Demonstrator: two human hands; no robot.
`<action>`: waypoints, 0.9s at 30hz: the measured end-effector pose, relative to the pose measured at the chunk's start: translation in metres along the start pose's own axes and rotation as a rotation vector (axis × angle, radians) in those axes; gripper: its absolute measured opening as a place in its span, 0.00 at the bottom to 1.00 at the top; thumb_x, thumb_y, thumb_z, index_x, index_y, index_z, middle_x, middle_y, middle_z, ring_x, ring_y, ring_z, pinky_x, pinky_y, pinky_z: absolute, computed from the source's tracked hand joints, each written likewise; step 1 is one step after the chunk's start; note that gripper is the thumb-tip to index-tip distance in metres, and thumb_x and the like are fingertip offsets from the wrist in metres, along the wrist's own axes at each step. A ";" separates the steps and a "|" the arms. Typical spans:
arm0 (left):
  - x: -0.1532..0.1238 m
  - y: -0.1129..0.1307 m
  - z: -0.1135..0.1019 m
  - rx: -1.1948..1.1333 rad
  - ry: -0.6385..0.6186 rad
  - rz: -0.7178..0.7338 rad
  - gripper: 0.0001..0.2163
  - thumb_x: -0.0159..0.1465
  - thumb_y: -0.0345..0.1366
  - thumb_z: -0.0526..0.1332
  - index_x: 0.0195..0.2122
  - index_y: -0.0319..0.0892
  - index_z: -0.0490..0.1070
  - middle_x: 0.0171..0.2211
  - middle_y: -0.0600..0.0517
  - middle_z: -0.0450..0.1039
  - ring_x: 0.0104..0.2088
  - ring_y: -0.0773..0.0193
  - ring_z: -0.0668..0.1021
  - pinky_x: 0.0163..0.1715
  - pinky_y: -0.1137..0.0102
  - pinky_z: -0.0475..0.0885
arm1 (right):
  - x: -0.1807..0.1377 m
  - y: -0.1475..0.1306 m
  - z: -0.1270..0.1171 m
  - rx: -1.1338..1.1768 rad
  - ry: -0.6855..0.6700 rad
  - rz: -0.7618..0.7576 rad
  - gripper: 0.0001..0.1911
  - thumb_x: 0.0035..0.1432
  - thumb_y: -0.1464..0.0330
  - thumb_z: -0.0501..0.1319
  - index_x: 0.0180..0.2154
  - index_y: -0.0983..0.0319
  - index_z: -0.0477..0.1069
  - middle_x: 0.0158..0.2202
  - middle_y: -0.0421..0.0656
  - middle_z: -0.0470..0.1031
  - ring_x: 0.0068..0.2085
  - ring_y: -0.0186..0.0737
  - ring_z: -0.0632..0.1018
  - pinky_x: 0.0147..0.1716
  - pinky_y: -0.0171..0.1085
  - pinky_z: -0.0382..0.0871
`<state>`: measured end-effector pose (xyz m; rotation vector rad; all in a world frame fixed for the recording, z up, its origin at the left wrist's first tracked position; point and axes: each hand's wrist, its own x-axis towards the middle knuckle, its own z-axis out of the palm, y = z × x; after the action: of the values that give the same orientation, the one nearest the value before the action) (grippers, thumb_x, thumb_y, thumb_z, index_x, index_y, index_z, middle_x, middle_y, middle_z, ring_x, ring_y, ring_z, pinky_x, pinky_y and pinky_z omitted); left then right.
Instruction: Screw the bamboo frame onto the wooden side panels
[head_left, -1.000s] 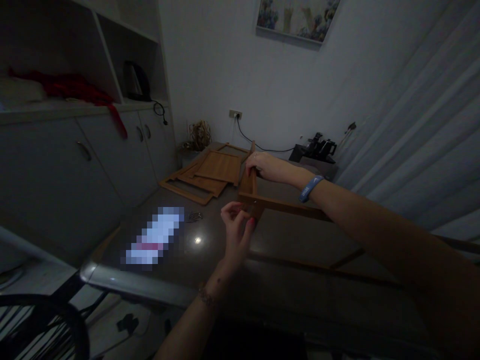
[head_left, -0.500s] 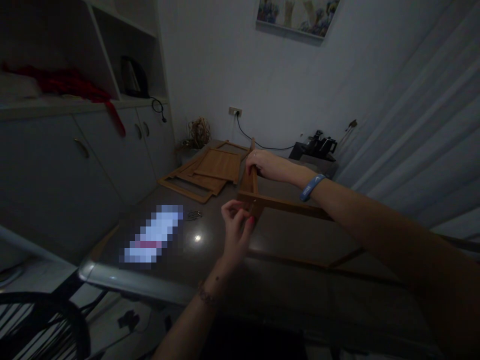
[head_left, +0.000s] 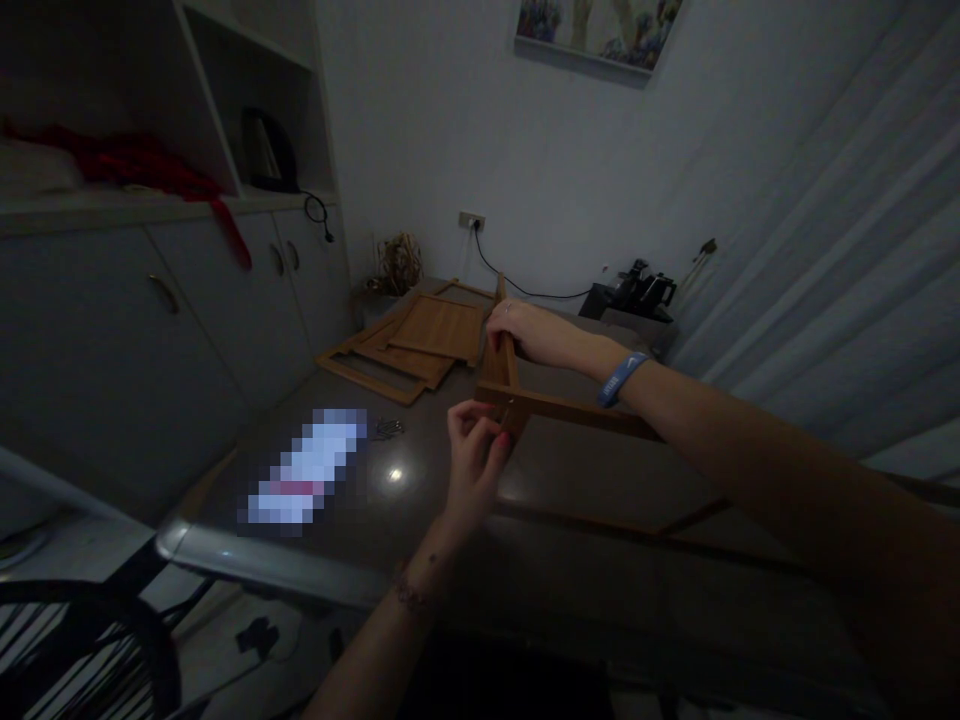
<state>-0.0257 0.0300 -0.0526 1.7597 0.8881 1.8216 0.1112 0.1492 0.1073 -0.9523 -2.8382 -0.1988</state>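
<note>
A brown wooden frame [head_left: 577, 410] is held up over the table, one slat running right and an upright board [head_left: 496, 360] joined at its left end. My right hand [head_left: 525, 330] is closed around the top of the upright board. At the lower left corner of the joint, my left hand [head_left: 474, 450] has its thumb and fingers bent in a pinch against the wood. Whatever lies between those fingertips is too small and dark to make out. A tiny bright spot shows on the wood beside them.
Flat wooden panels [head_left: 435, 330] lie stacked at the table's back left. Small metal pieces [head_left: 388, 430] rest beside a blurred lit screen [head_left: 307, 470]. A long wooden strip [head_left: 585, 522] lies near the front edge. A bicycle wheel [head_left: 82, 650] stands at lower left, cabinets [head_left: 217, 290] behind.
My right hand and the upright board have shifted very slightly left. The left hand keeps its pinch at the corner, almost unmoved.
</note>
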 end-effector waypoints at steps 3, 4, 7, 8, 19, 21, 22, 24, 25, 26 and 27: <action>0.000 0.001 -0.001 0.000 -0.022 -0.014 0.11 0.69 0.42 0.53 0.33 0.44 0.67 0.47 0.48 0.59 0.48 0.62 0.70 0.49 0.65 0.71 | -0.001 -0.001 0.000 0.008 0.003 0.009 0.12 0.57 0.81 0.52 0.33 0.64 0.72 0.39 0.48 0.73 0.44 0.40 0.71 0.48 0.39 0.64; 0.000 0.001 -0.003 0.000 -0.036 -0.018 0.10 0.69 0.42 0.53 0.33 0.44 0.67 0.48 0.48 0.59 0.48 0.62 0.70 0.49 0.65 0.71 | -0.001 -0.001 0.000 0.011 0.002 0.010 0.12 0.57 0.81 0.52 0.33 0.64 0.72 0.39 0.48 0.73 0.44 0.39 0.71 0.48 0.39 0.64; 0.003 0.002 -0.010 0.012 -0.067 -0.022 0.10 0.68 0.43 0.53 0.34 0.44 0.67 0.50 0.49 0.58 0.50 0.62 0.69 0.52 0.64 0.69 | -0.001 0.000 0.000 0.020 0.001 0.008 0.12 0.56 0.82 0.52 0.32 0.64 0.71 0.38 0.47 0.73 0.43 0.39 0.71 0.48 0.38 0.64; 0.004 0.003 -0.013 0.022 -0.068 -0.027 0.10 0.68 0.43 0.54 0.34 0.44 0.67 0.50 0.48 0.58 0.50 0.62 0.69 0.53 0.63 0.69 | -0.001 0.000 0.001 0.022 0.000 0.007 0.12 0.55 0.82 0.52 0.32 0.64 0.71 0.38 0.47 0.72 0.43 0.39 0.71 0.48 0.38 0.64; 0.036 0.016 -0.038 0.042 0.131 0.109 0.16 0.70 0.48 0.44 0.43 0.47 0.67 0.44 0.48 0.64 0.46 0.61 0.69 0.47 0.65 0.69 | 0.003 0.006 0.004 0.017 -0.026 0.003 0.10 0.54 0.81 0.54 0.31 0.63 0.70 0.36 0.46 0.72 0.44 0.40 0.71 0.48 0.38 0.63; 0.047 0.025 -0.035 0.113 0.158 0.184 0.18 0.71 0.48 0.43 0.46 0.46 0.67 0.44 0.48 0.64 0.45 0.61 0.70 0.45 0.66 0.69 | 0.002 0.005 0.004 0.010 -0.022 0.008 0.10 0.53 0.81 0.54 0.31 0.63 0.70 0.37 0.46 0.72 0.44 0.40 0.71 0.48 0.38 0.63; 0.053 0.030 -0.034 0.160 0.147 0.227 0.18 0.71 0.48 0.43 0.46 0.46 0.69 0.44 0.48 0.64 0.46 0.61 0.70 0.45 0.65 0.68 | 0.002 0.004 0.004 0.005 -0.017 0.010 0.10 0.53 0.81 0.54 0.31 0.63 0.70 0.37 0.46 0.72 0.44 0.40 0.71 0.48 0.38 0.63; 0.065 0.039 -0.034 0.259 0.070 0.325 0.19 0.71 0.47 0.44 0.47 0.47 0.72 0.42 0.49 0.65 0.44 0.61 0.70 0.44 0.65 0.67 | 0.001 0.003 0.004 -0.007 -0.018 0.020 0.10 0.55 0.80 0.54 0.32 0.63 0.71 0.39 0.47 0.73 0.45 0.41 0.71 0.48 0.38 0.63; 0.072 0.043 -0.035 0.312 0.004 0.376 0.19 0.71 0.47 0.45 0.46 0.48 0.74 0.40 0.50 0.67 0.42 0.61 0.70 0.42 0.65 0.66 | 0.001 0.001 0.003 -0.013 -0.021 0.029 0.09 0.56 0.79 0.54 0.33 0.64 0.71 0.39 0.47 0.73 0.45 0.41 0.71 0.48 0.38 0.63; 0.078 0.046 -0.035 0.364 -0.080 0.417 0.19 0.71 0.46 0.46 0.46 0.48 0.75 0.37 0.50 0.68 0.40 0.61 0.70 0.41 0.66 0.65 | 0.001 0.000 0.002 -0.018 -0.026 0.037 0.09 0.56 0.79 0.54 0.34 0.64 0.71 0.39 0.48 0.73 0.45 0.41 0.71 0.47 0.38 0.64; 0.083 0.048 -0.036 0.405 -0.164 0.446 0.18 0.70 0.46 0.47 0.45 0.48 0.76 0.33 0.50 0.69 0.37 0.62 0.71 0.38 0.66 0.65 | 0.000 -0.001 0.002 -0.021 -0.031 0.043 0.09 0.57 0.79 0.54 0.34 0.65 0.71 0.39 0.48 0.73 0.44 0.40 0.71 0.47 0.38 0.64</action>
<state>-0.0630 0.0504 0.0407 2.4885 0.8974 1.8041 0.1101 0.1488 0.1057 -1.0291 -2.8459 -0.2108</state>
